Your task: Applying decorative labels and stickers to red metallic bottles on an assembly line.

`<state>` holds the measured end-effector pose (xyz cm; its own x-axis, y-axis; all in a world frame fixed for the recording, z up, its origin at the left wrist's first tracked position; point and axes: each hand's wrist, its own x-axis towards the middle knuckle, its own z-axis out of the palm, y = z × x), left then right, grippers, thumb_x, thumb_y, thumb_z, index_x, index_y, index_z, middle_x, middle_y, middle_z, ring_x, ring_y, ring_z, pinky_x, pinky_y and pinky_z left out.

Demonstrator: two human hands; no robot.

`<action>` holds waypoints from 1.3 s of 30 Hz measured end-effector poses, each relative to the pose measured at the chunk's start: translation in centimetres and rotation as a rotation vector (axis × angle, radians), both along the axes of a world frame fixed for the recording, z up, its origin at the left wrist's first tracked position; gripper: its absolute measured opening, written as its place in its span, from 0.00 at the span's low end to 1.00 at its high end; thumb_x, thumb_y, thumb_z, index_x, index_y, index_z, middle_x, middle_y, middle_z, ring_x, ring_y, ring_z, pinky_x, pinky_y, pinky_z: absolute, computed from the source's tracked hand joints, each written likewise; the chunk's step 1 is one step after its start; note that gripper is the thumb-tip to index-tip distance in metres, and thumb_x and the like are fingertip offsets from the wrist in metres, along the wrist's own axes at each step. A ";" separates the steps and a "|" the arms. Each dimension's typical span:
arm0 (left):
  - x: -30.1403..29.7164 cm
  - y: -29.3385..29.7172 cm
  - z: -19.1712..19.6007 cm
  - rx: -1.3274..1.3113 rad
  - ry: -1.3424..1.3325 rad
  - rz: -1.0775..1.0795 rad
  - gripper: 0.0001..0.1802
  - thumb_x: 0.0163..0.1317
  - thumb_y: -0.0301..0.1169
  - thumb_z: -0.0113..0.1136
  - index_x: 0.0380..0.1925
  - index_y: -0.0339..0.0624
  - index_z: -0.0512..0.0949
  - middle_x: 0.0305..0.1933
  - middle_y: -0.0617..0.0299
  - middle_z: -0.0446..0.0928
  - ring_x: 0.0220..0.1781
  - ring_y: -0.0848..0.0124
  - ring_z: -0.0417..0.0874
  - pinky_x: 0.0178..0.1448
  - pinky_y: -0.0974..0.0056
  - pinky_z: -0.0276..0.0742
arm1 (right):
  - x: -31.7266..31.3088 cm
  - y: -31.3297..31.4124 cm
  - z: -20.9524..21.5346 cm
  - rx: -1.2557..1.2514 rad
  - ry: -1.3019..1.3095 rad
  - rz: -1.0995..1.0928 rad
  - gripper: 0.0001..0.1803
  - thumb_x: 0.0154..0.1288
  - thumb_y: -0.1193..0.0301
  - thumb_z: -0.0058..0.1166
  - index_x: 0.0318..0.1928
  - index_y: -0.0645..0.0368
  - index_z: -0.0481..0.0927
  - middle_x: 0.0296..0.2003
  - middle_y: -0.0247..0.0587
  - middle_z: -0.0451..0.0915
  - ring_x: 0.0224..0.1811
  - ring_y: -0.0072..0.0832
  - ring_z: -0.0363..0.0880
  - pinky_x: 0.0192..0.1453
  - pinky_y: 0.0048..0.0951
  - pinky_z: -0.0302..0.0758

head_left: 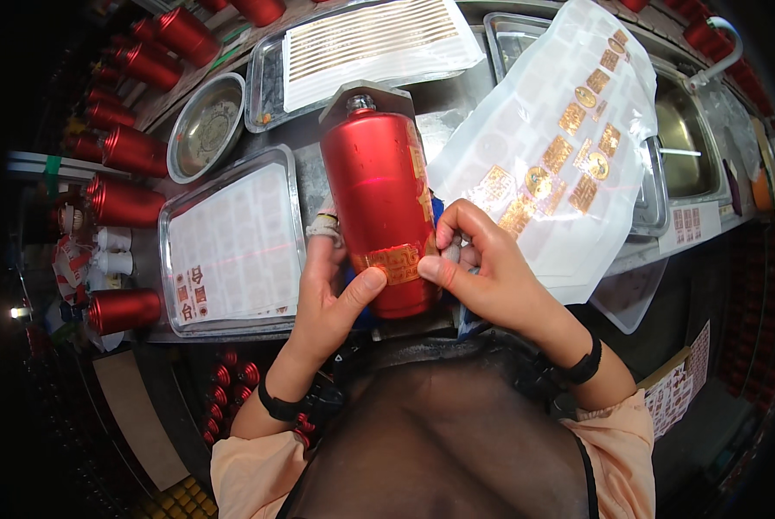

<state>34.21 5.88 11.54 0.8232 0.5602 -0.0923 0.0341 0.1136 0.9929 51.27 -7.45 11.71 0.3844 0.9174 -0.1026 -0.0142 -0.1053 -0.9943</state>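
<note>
A glossy red bottle (374, 182) with a bare glass neck lies tilted on a support, its base toward me. A gold decal (394, 262) wraps across its front near the base, and more gold decals run up its right side. My left hand (334, 294) is closed around the lower left of the bottle, thumb pressed on the decal's left end. Its fingers are mostly hidden behind the bottle; one wears a pale wrap. My right hand (482, 268) grips the lower right side, fingers curled and thumb tip at the decal's right end.
To the right lies a translucent sheet of gold decals (569, 147), near a sink (694, 164). Trays holding a decal sheet (232, 233) and striped sheets (379, 43) stand left and behind. A metal bowl (206, 125) sits beside several red bottles (128, 203) at far left.
</note>
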 end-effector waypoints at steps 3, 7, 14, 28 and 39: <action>0.0 0.1 0.2 0.016 0.003 -0.017 0.46 0.65 0.38 0.65 0.73 0.29 0.50 0.71 0.47 0.63 0.72 0.61 0.66 0.75 0.59 0.58 | 0.6 -0.5 0.2 -0.105 0.223 0.014 0.12 0.68 0.67 0.60 0.39 0.58 0.69 0.28 0.26 0.72 0.25 0.11 0.63 0.28 0.19 0.63; 0.0 -0.4 0.6 0.146 0.040 0.040 0.46 0.64 0.33 0.65 0.73 0.26 0.48 0.72 0.44 0.61 0.74 0.59 0.63 0.77 0.57 0.55 | -0.1 -0.9 -1.1 -0.070 0.218 -0.022 0.12 0.69 0.66 0.58 0.39 0.58 0.70 0.29 0.25 0.70 0.24 0.08 0.60 0.26 0.17 0.60; 0.5 -1.6 1.1 0.268 0.086 0.086 0.48 0.62 0.29 0.65 0.75 0.29 0.46 0.75 0.46 0.58 0.75 0.62 0.61 0.76 0.58 0.58 | -0.8 -1.2 0.5 -0.103 0.037 -0.040 0.17 0.62 0.65 0.67 0.39 0.57 0.69 0.30 0.29 0.71 0.29 0.13 0.64 0.30 0.18 0.65; 0.2 -1.4 0.4 0.219 0.039 0.075 0.48 0.64 0.30 0.64 0.75 0.28 0.45 0.74 0.45 0.59 0.75 0.61 0.63 0.76 0.59 0.58 | 1.4 -1.2 -0.5 0.042 0.539 -0.439 0.11 0.62 0.76 0.62 0.43 0.59 0.74 0.33 0.29 0.77 0.32 0.12 0.73 0.39 0.17 0.71; 0.4 -1.5 0.6 0.077 0.013 0.059 0.45 0.66 0.29 0.63 0.74 0.26 0.46 0.72 0.44 0.62 0.72 0.61 0.65 0.74 0.59 0.60 | -2.8 -4.6 0.5 0.379 -0.577 -0.167 0.14 0.46 0.84 0.66 0.35 0.58 0.81 0.34 0.39 0.82 0.36 0.38 0.80 0.39 0.32 0.75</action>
